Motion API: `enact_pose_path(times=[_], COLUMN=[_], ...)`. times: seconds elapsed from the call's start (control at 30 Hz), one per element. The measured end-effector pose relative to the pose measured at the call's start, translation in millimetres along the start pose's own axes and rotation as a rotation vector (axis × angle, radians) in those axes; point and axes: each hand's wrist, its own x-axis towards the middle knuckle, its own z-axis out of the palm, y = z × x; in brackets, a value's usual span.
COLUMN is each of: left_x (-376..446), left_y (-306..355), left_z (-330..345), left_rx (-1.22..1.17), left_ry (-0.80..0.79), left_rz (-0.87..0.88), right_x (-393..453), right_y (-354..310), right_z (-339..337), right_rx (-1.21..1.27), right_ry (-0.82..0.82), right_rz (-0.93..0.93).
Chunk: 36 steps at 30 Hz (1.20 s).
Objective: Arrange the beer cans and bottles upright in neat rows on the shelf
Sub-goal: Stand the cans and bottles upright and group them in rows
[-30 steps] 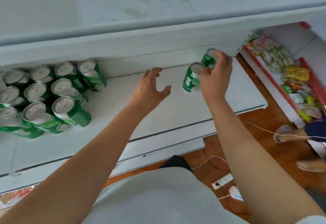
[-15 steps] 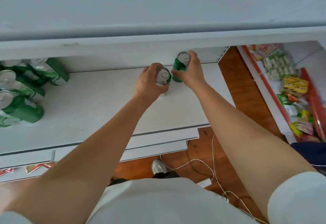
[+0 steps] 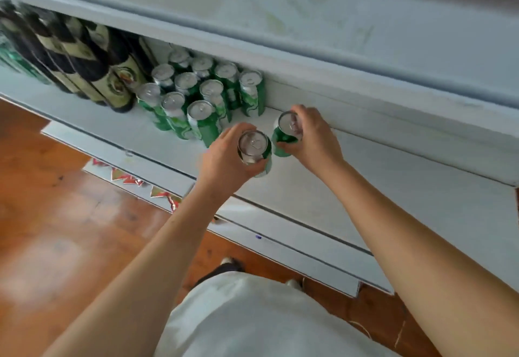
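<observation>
My left hand (image 3: 224,160) grips a green beer can (image 3: 254,147) by its upper rim, silver top facing me, just right of a block of several upright green cans (image 3: 202,95) on the white shelf (image 3: 323,188). My right hand (image 3: 311,137) grips a second green can (image 3: 286,132) a little farther back, close to the shelf's rear wall. The two held cans are side by side and almost touching. Several dark brown bottles (image 3: 84,58) with cream labels stand left of the can block.
The shelf board runs bare to the right of my hands up to its right end. An upper shelf (image 3: 309,33) overhangs the cans. Below lies a wooden floor (image 3: 70,216) with red-and-silver foil wrappers (image 3: 129,179) near the shelf base.
Both hands have carried their cans left along the shelf to the block of upright cans. The view has swung left, bringing the bottles into sight.
</observation>
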Motion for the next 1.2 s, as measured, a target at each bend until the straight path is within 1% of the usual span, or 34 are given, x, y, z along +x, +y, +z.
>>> enact_pose_path(times=[0.1, 0.17, 0.2, 0.33, 0.43, 0.47, 0.53, 0.57, 0.6, 0.63, 0.67, 0.73, 0.77, 0.8, 0.9, 0.97, 1.0, 1.07, 1.13, 1.17, 1.2], left_x=[-1, 1, 3, 13, 20, 23, 29, 32, 37, 41, 46, 54, 57, 60, 63, 64, 65, 68, 75, 79, 83], left_y=[-22, -31, -34, -51, -62, -65, -68, -69, -69, -69, -68, -64, -62, -61, -64, -75, -81, -94, -113, -124, -136], left_z=[-24, -36, -41, -56, -61, -62, -63, -63, -62, -62, -62, -60, -59, -56, -52, -57, -62, -79, -95, -103, -108], left_rx=[0.013, 0.018, 0.021, 0.088, 0.065, 0.055, 0.043, 0.043, 0.046, 0.049, 0.049, 0.047, 0.045, 0.044, 0.045, 0.010, -0.025, -0.018, 0.108, 0.168, 0.205], left_ry=[0.016, 0.023, 0.021, 0.013, -0.005, -0.016, -0.031, -0.036, -0.039, -0.039, -0.037, -0.032, -0.037, -0.052, -0.130, -0.160, -0.136, 0.006, 0.151, 0.186, 0.185], left_rz=[-0.017, -0.017, -0.009, 0.042, 0.055, 0.061, 0.077, 0.087, 0.098, 0.110, 0.127, 0.163, 0.180, 0.197, 0.219, 0.210, 0.210, 0.229, 0.211, 0.168, 0.111], right_x=[35, 54, 63, 85, 87, 85, 77, 71, 62, 50, 36, 8, -2, -7, -1, 3, 3, 2, 5, 7, 10], right_y=[-34, -50, -56, -67, -64, -65, -69, -71, -73, -74, -77, -85, -88, -89, -92, -93, -94, -96, -98, -99, -101], right_z=[26, 41, 47, 69, 79, 80, 77, 72, 67, 62, 58, 60, 65, 73, 86, 94, 97, 105, 111, 114, 117], right_rx=[-0.162, -0.276, -0.292, -0.210, -0.087, -0.080, -0.142, -0.156, -0.110, -0.017, 0.087, 0.247, 0.284, 0.285, 0.212, 0.151, 0.135, 0.125, 0.118, 0.125, 0.137], right_ry=[-0.090, -0.118, -0.118, -0.069, -0.020, 0.000, 0.077, 0.158, 0.236, 0.275, 0.246, 0.038, -0.043, -0.055, 0.071, 0.092, 0.107, 0.152, 0.173, 0.171, 0.168], right_rz=[-0.085, -0.131, -0.146, -0.122, -0.166, -0.165, -0.134, -0.126, -0.110, -0.084, -0.047, 0.042, 0.085, 0.118, 0.178, 0.194, 0.203, 0.233, 0.274, 0.293, 0.305])
